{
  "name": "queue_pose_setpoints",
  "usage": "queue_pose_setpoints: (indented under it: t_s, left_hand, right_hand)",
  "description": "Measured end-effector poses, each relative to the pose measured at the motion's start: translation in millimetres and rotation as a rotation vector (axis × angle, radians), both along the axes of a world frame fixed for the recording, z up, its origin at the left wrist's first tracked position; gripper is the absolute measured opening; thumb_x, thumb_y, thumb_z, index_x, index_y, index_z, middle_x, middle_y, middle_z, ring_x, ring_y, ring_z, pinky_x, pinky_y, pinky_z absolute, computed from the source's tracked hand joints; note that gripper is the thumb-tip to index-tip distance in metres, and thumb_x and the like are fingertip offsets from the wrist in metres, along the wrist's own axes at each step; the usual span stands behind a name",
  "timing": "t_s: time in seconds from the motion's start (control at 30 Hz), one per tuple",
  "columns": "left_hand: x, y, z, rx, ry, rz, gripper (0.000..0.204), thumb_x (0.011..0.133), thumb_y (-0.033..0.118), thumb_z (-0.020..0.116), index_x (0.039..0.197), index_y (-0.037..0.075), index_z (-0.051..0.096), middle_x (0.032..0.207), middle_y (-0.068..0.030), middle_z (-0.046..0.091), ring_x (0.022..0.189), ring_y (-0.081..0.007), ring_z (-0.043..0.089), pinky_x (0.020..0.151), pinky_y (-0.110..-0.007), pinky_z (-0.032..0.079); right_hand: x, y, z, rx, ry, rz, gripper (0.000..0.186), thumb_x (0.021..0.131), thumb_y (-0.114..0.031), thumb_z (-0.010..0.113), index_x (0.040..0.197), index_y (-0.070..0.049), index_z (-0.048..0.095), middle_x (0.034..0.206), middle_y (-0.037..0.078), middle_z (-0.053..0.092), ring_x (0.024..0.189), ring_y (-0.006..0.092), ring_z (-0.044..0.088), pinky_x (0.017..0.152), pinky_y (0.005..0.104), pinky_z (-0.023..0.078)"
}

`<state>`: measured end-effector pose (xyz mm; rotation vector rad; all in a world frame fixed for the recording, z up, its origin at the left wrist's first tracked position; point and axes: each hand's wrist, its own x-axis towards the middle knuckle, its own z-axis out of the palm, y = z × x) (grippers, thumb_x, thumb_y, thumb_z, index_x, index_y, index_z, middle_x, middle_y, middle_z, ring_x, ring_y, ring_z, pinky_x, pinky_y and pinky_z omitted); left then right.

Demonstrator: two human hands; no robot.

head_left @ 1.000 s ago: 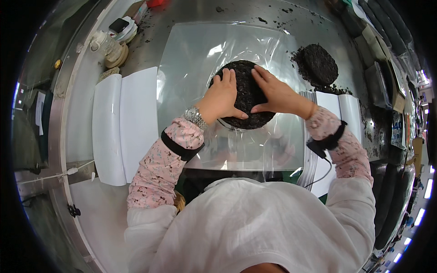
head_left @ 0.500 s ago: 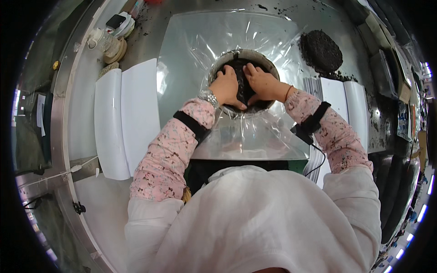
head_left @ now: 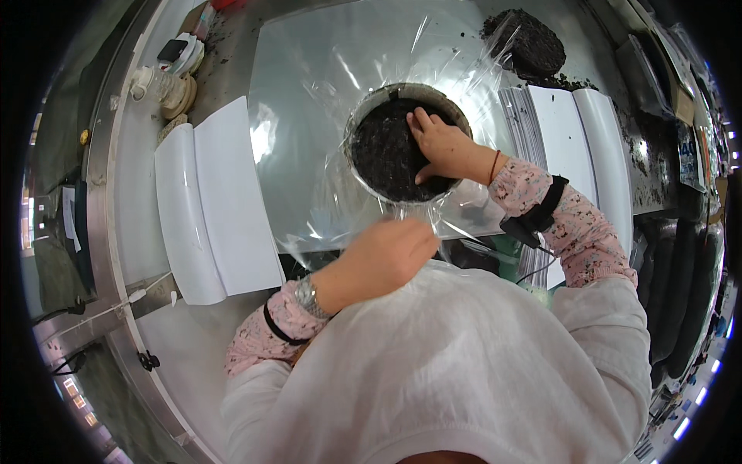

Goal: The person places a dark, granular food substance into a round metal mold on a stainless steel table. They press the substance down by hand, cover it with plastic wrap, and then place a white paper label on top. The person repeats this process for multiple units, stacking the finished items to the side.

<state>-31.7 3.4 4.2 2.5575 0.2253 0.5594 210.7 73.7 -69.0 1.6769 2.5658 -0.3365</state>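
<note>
A round, pale-rimmed mould (head_left: 362,110) holds a dark, crumbly pressed cake (head_left: 382,151) on clear plastic film (head_left: 321,166). My right hand (head_left: 444,147) rests on the cake's right side, fingers spread and thumb out, gripping nothing. Nearer to my body, my left hand (head_left: 382,259) is closed at the film's front part, which draws up toward it in folds. Its fingertips are partly hidden and slightly blurred. Beneath the film lies a pale, glossy sheet (head_left: 286,85).
Another dark round cake (head_left: 529,45) lies at the far right among crumbs. White paper stacks (head_left: 232,193) flank the work, with one (head_left: 560,127) on the right. A clear jar (head_left: 158,87) and a dark-screened device (head_left: 172,51) stand at the far left.
My left hand has left the cake and come back toward my body, closing at the film's front part. My right hand stays on the cake. The film's front has lifted.
</note>
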Motion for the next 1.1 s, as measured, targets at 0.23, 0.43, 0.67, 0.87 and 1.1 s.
queue_pose_setpoints:
  t_s: [0.23, 0.43, 0.67, 0.87, 1.1]
  left_hand:
    - [2.0, -0.4, -12.8, -0.298, -0.056, 0.0, 0.013, 0.097, 0.011, 0.063, 0.104, 0.004, 0.071, 0.097, -0.0119, 0.072, 0.092, -0.0304, 0.069, 0.079, -0.04, 0.055]
    - [-22.2, 139.2, -55.5, 0.033, -0.305, 1.27, 0.033, 0.101, 0.029, 0.071, 0.107, -0.004, 0.068, 0.09, -0.0041, 0.069, 0.083, -0.0127, 0.063, 0.073, -0.028, 0.05]
    - [-144.5, 127.1, -107.1, -0.371, -0.366, 1.409, 0.024, 0.102, 0.019, 0.068, 0.115, -0.001, 0.064, 0.094, -0.0049, 0.068, 0.081, -0.0112, 0.061, 0.071, -0.028, 0.052]
    - [21.8, 171.2, 32.2, 0.167, -0.192, 0.873, 0.059, 0.102, 0.033, 0.069, 0.144, -0.004, 0.051, 0.123, -0.0169, 0.068, 0.114, -0.025, 0.066, 0.102, -0.035, 0.052]
    - [69.2, 255.6, -38.6, -0.465, 0.208, 0.591, 0.048, 0.096, 0.044, 0.071, 0.112, -0.001, 0.069, 0.093, -0.0171, 0.074, 0.082, -0.0322, 0.07, 0.071, -0.041, 0.054]
  right_hand:
    - [-4.3, 4.3, 18.3, -0.106, 0.125, -0.012, 0.102, 0.075, -0.044, 0.088, 0.151, 0.007, 0.043, 0.149, 0.028, 0.04, 0.125, 0.0417, 0.053, 0.102, 0.0433, 0.054]
    - [-29.7, -5.4, -4.2, 0.288, 0.019, 0.076, 0.086, 0.081, -0.07, 0.069, 0.15, -0.022, 0.054, 0.154, 0.015, 0.046, 0.128, 0.0369, 0.05, 0.083, 0.051, 0.05]
    - [-27.2, -0.9, -5.9, 0.302, 0.025, 0.087, 0.087, 0.083, -0.073, 0.066, 0.151, -0.02, 0.054, 0.157, 0.016, 0.044, 0.131, 0.0371, 0.048, 0.082, 0.0491, 0.048]
    - [-20.7, -3.5, -8.1, 0.296, 0.004, 0.055, 0.087, 0.083, -0.07, 0.066, 0.152, -0.019, 0.053, 0.158, 0.017, 0.043, 0.132, 0.0372, 0.047, 0.082, 0.0481, 0.048]
    - [-27.8, -4.6, -8.7, 0.295, 0.036, 0.059, 0.084, 0.085, -0.071, 0.064, 0.151, -0.02, 0.054, 0.156, 0.016, 0.045, 0.134, 0.037, 0.047, 0.085, 0.0506, 0.049]
